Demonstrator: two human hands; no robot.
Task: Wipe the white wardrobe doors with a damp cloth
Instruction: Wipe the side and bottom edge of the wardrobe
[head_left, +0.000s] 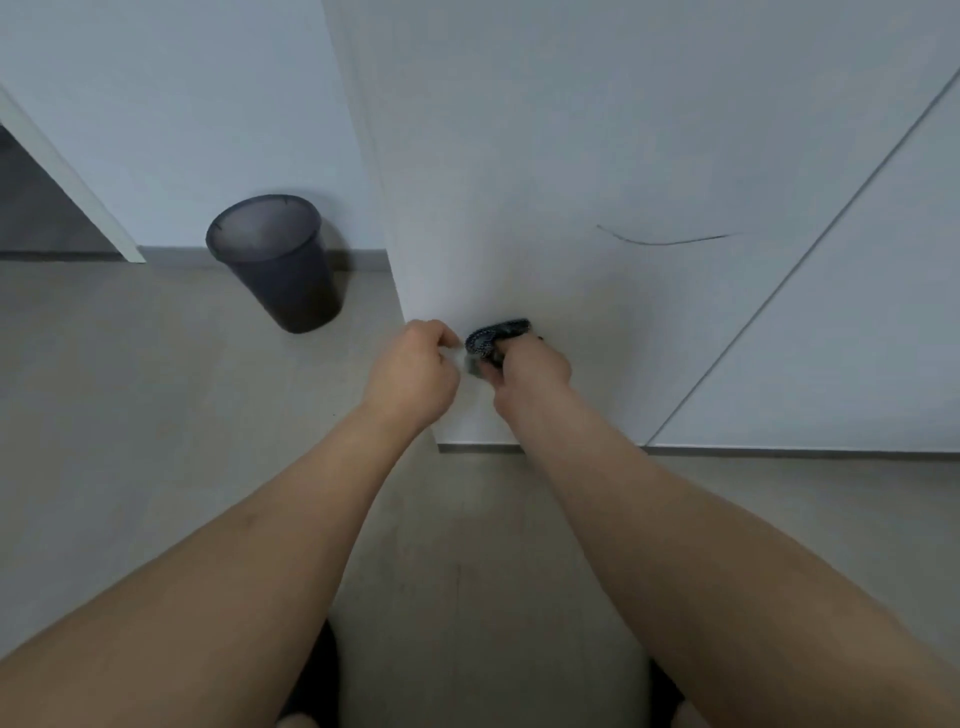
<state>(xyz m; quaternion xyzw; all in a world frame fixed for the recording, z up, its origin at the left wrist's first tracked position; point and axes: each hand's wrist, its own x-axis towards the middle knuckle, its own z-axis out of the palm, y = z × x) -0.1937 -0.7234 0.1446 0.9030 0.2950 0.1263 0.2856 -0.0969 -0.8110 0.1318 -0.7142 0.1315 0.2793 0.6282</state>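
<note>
Head view: my right hand (530, 366) grips the dark cloth (496, 338) low against the white wardrobe door (597, 156), near its left edge. My left hand (415, 371) is curled just beside it, perhaps pinching a cloth corner; I cannot tell. A dark bin (275, 260) stands to the left on the floor (130, 389).

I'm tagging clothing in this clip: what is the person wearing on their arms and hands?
Nothing visible: both forearms are bare up to the frame edge, with no sleeves, gloves, watch or rings showing on the left hand or the right hand.
</note>
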